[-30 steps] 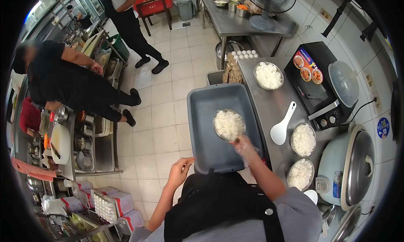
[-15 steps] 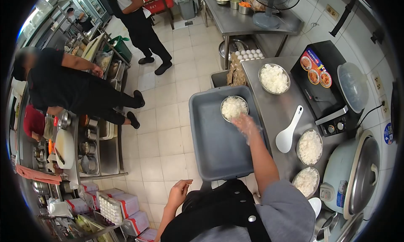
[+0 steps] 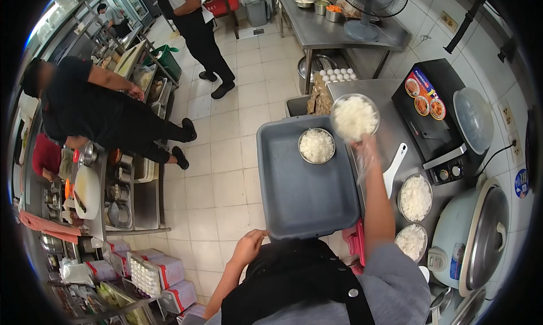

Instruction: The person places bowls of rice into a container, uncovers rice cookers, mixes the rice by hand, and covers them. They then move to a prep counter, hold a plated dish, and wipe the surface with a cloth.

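Observation:
My right hand (image 3: 365, 146), in a clear plastic glove, grips the near rim of a metal bowl of white rice (image 3: 355, 117), held over the counter's edge beside the tub. A second bowl of rice (image 3: 317, 146) sits inside the grey plastic tub (image 3: 308, 206), near its far right corner. My bare left hand (image 3: 249, 247) is at the tub's near left corner, fingers curled on the rim. A white rice paddle (image 3: 394, 169) lies on the steel counter, partly behind my right forearm. Two more rice bowls (image 3: 415, 198) (image 3: 411, 241) stand right of that arm.
A rice cooker (image 3: 481, 234) and a black microwave (image 3: 432, 121) line the counter's right side. An egg tray (image 3: 336, 75) and a fan (image 3: 365, 20) are farther back. One person (image 3: 102, 104) works at the left shelves; another person (image 3: 195, 37) stands in the aisle.
My right hand has left the bowl in the tub and taken hold of the bowl from the counter, bringing it left toward the tub. My left hand has moved to the tub's corner.

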The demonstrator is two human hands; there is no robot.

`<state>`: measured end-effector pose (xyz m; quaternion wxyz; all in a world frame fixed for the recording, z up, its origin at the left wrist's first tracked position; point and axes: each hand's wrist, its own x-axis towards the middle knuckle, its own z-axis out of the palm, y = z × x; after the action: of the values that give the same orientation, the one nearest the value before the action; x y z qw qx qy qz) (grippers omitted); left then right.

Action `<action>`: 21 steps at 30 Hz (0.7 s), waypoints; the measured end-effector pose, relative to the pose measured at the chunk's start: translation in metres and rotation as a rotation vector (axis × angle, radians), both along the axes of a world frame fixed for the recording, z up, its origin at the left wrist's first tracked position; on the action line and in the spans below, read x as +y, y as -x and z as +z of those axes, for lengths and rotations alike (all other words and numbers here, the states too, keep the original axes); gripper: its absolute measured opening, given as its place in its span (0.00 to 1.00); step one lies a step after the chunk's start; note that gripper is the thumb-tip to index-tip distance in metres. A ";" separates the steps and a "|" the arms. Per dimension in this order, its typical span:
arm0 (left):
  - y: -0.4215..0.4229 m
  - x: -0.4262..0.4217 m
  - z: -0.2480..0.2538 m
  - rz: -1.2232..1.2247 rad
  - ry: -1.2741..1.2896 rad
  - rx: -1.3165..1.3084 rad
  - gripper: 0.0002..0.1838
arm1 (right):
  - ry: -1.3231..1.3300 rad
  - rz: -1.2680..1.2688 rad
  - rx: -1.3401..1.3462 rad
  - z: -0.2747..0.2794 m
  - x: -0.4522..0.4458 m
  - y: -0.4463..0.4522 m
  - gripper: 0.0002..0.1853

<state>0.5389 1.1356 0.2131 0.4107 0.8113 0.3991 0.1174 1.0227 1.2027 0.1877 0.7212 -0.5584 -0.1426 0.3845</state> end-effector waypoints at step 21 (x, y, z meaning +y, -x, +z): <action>0.060 -0.011 0.007 0.084 0.065 0.157 0.11 | 0.455 -0.001 0.567 -0.157 0.093 0.220 0.23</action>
<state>0.4788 1.1247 0.2197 0.3988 0.7868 0.4674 0.0575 0.8030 1.2956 0.0309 0.5895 -0.5759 0.1527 0.5454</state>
